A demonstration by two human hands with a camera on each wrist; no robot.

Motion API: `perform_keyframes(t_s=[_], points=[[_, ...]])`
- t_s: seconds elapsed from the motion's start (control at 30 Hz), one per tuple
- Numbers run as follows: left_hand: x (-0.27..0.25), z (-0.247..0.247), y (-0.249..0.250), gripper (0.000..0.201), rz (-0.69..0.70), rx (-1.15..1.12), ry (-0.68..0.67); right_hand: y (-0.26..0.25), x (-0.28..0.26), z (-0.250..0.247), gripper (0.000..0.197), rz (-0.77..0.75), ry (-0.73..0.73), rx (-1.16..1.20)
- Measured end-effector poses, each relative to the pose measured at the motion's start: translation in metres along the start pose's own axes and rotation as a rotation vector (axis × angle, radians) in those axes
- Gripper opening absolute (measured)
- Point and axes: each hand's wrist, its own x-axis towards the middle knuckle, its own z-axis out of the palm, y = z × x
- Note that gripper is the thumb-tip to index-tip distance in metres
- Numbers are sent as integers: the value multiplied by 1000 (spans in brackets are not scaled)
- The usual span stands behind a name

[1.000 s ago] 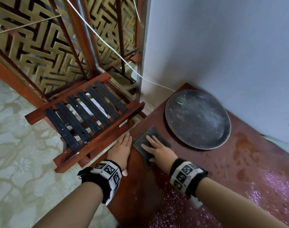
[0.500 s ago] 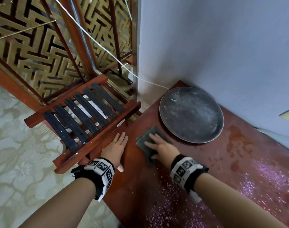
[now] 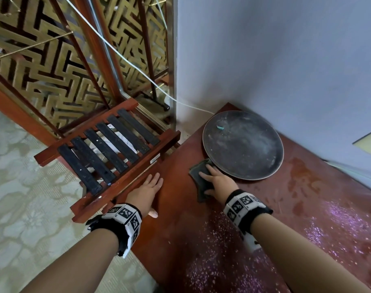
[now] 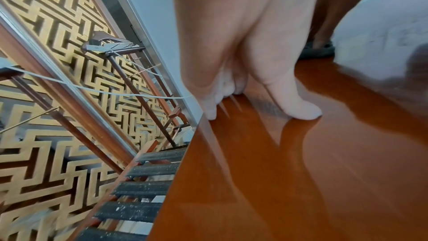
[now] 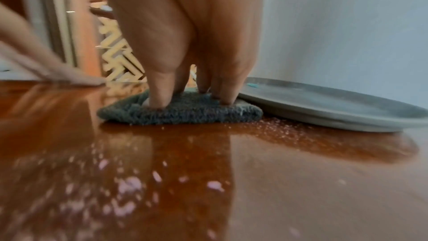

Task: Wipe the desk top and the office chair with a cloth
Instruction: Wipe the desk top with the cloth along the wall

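Observation:
A dark grey cloth [image 3: 198,176] [image 5: 180,113] lies flat on the glossy red-brown desk top [image 3: 201,240] [image 5: 277,181], its far corner against the round tray's rim. My right hand [image 3: 217,181] [image 5: 192,98] presses straight fingers down on the cloth. My left hand [image 3: 147,190] [image 4: 254,113] rests flat, fingers straight, on the desk [image 4: 301,171] beside its left edge. Dust and pale specks cover the near part of the desk. A red wooden chair [image 3: 108,153] with black slats stands just left of the desk.
A dusty round dark tray [image 3: 242,144] [image 5: 324,106] sits in the desk's far corner against the grey wall [image 3: 286,60]. A gold lattice screen [image 3: 43,60] and a white cable [image 3: 117,53] stand behind the chair. Patterned floor [image 3: 22,197] lies on the left.
My right hand has slid the cloth away from me and to the right, up to the tray's rim. The left hand stays at the desk's left edge.

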Motion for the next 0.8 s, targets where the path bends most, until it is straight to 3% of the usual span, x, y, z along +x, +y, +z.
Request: perform_keyframes(t_s=[0.1, 0.2, 0.27, 0.4, 0.5, 0.67, 0.8], points=[[-3, 2, -1, 110, 12, -6, -3, -26, -10, 8, 69, -30, -60, -80], [-8, 7, 0, 110, 24, -6, 8, -57, -39, 38, 70, -242, -148, -202], [-11, 9, 0, 110, 30, -7, 16, -58, -44, 45, 68, -306, -148, -166], [-20, 17, 1, 114, 47, -16, -2, -25, -19, 13, 69, -150, -86, -53], [-27, 22, -2, 112, 56, -7, -5, -30, -13, 9, 70, -71, -92, -109], [-25, 26, -3, 109, 60, 47, -3, -82, -52, 62, 67, -350, -188, -245], [-27, 25, -2, 111, 59, 73, -20, -57, -39, 35, 67, -245, -132, -161]])
